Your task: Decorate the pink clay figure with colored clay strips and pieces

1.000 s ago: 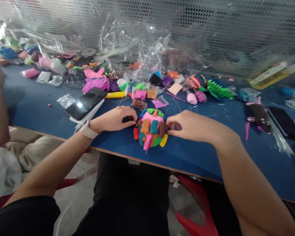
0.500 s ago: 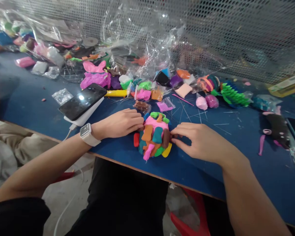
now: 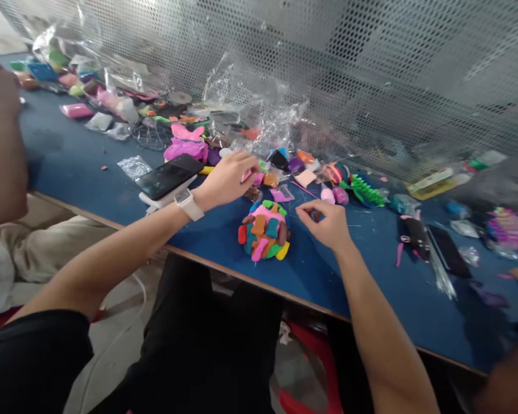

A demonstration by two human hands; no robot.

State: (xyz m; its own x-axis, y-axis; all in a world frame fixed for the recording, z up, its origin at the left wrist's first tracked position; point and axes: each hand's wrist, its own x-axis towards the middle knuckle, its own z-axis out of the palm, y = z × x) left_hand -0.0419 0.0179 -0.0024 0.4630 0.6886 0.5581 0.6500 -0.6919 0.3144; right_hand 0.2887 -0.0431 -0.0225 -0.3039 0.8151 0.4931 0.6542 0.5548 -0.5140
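Note:
A ball covered in multicoloured modelling clay patches (image 3: 265, 231) rests on the blue table, with neither hand on it. My left hand (image 3: 228, 179), a watch (image 3: 185, 201) on its wrist, hovers above and left of the ball over the clay packets. Its fingers are bent but apart, and a bit of pink shows through the gap. To the ball's right, my right hand (image 3: 328, 221) is held in a pinch, thumb and forefinger tips together. Whatever lies between those tips is too small to make out. Just behind the ball is a purple clay packet (image 3: 281, 194).
A phone (image 3: 170, 175) lies left on a white object. Along the perforated metal panel (image 3: 371, 75) sit clay packets, plastic bags and a pink clay figure (image 3: 186, 144). To the right are a green spiky clay piece (image 3: 366, 191) and a dark clay figure (image 3: 414, 236). Other people's arms show at both sides.
Both hands have let go of the ball. My left hand has gone up and over the packets; my right has drawn back slightly. The view has shifted right, showing more of that side.

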